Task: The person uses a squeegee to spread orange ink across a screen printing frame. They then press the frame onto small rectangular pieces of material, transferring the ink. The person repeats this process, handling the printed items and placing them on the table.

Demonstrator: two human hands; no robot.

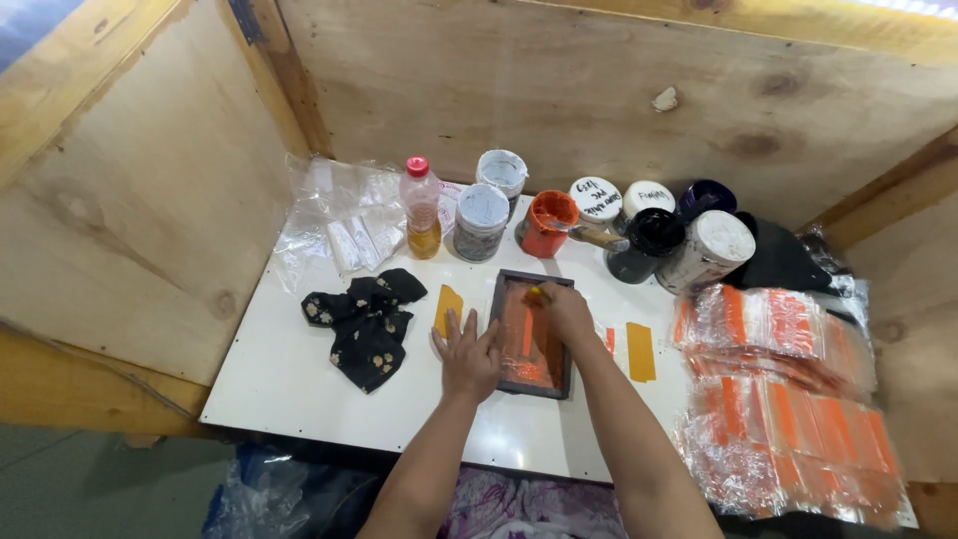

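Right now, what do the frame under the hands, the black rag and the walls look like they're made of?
Frame: probably dark wood or painted metal, matt; its rim is thin and straight, its middle coated in wet orange ink. Rag: soft woven cloth, black with small pale flowers; it lies crumpled in folds. Walls: bare plywood, unfinished; grain and knots show. The left hand presses beside the frame, and the right hand is over it.

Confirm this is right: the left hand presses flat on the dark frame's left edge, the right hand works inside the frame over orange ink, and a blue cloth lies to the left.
Wrong on one point: the head view shows the cloth is black with pale flowers, not blue.
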